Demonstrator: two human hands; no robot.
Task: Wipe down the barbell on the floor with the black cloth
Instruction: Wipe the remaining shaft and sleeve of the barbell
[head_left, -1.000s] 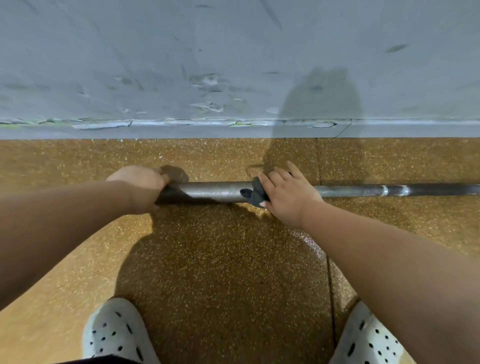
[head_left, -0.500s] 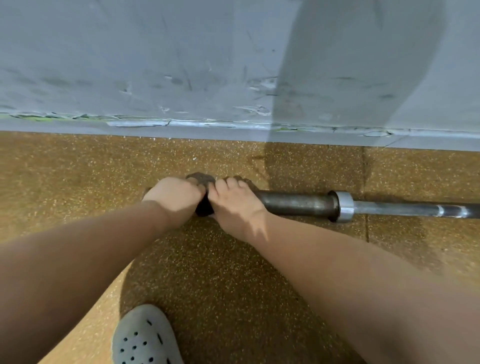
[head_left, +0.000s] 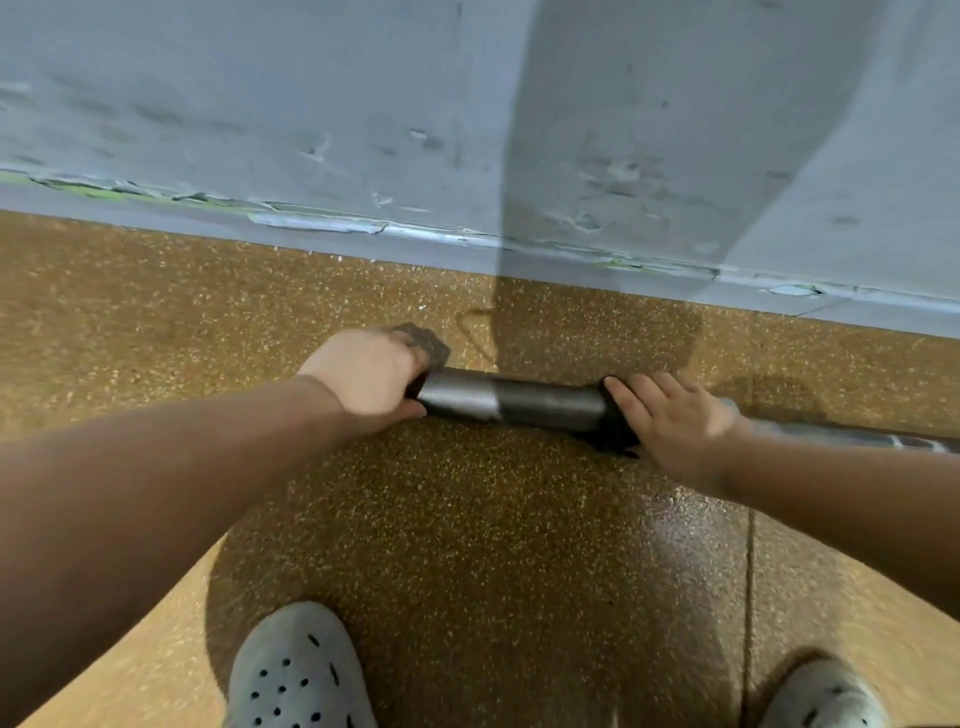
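Two hands work a barbell (head_left: 519, 402) lying on the floor (head_left: 467, 545) by a wall; the left hand (head_left: 369, 379) keeps a closed grip round its end; the right hand (head_left: 675, 421), fingers nearly straight, presses the black cloth (head_left: 615, 439) onto it; wiping looks mid-course; next likely needs sliding the cloth along the shaft.

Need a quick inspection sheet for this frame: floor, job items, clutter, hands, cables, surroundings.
Surface: brown speckled floor, one seam, glossy patch near the right arm.
Job's things: barbell lies on the floor along the wall; black cloth sits against it.
Clutter: nothing seen.
Hands: left hand grips the barbell's end; right hand presses the black cloth onto the barbell, fingers laid across it.
Cables: nothing seen.
Surroundings: scuffed grey wall, paint chipped along its base; grey perforated shoes at the bottom edge.
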